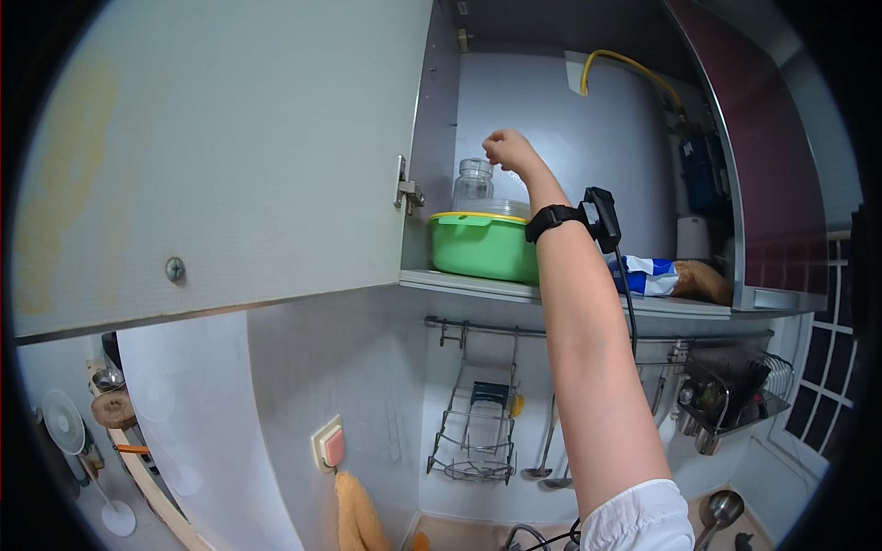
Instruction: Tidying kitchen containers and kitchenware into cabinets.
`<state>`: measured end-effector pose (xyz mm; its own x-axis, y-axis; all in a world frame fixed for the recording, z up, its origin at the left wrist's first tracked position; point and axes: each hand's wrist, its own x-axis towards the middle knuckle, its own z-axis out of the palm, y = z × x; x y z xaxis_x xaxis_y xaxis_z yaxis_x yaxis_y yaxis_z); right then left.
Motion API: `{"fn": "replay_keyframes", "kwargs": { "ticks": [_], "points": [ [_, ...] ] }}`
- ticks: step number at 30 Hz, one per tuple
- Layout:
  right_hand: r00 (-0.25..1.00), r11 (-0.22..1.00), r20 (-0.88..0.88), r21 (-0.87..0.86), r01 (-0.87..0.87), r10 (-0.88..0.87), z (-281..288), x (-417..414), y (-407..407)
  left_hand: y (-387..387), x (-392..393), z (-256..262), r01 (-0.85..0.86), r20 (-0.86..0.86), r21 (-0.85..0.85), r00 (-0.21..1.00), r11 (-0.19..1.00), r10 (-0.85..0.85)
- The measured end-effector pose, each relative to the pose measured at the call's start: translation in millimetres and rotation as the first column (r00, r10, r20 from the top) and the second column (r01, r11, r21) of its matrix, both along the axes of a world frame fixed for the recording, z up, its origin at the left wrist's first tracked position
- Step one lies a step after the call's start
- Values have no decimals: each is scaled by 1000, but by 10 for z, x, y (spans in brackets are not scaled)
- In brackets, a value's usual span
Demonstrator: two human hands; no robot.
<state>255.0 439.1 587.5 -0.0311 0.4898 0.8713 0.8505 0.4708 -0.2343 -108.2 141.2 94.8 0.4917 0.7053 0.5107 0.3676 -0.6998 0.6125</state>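
My right hand [510,150] reaches up into an open wall cabinet, its fingers curled just above and right of the top of a clear jar [474,180]. Whether the fingertips touch the jar or hold anything small cannot be told. The jar stands behind the front rim of a green plastic basin [482,248] with a yellow edge, beside stacked clear plastic lids or containers [506,206]. On that wrist is a black strap with a small device [601,219] and a cable. My left hand is out of view.
The white cabinet door [227,158] stands open at left. A blue and white package [644,275] lies on the shelf [475,284], right of my forearm. Below hang a wire rack [475,434], ladles [539,472] and a utensil basket [737,413]. A yellow hose [630,58] runs inside the cabinet.
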Motion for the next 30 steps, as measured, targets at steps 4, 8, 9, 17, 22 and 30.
{"fn": "replay_keyframes", "kwargs": {
  "ticks": [4,8,9,17,22,30],
  "points": [
    [998,991,36,130,42,-47,-39,-30,-202,-77,-4,35,-11,-28,15,1000,1000,11],
    [970,927,220,376,10,-99,-150,-229,-738,-141,-134,216,-109,16,159,994,981,108],
    [969,911,236,412,-28,-77,-222,-304,-977,-183,-186,311,-182,55,195,983,964,175],
    [912,793,397,522,-315,100,-1121,-452,-2917,21,-385,1230,-628,786,524,617,576,-42],
    [909,812,407,500,-301,86,-2001,-150,-4440,-183,264,2023,-323,858,500,61,803,-510],
    [969,872,240,485,-66,-60,-2980,856,-5544,-63,317,1942,-483,817,572,259,663,-516]
  ]
}}
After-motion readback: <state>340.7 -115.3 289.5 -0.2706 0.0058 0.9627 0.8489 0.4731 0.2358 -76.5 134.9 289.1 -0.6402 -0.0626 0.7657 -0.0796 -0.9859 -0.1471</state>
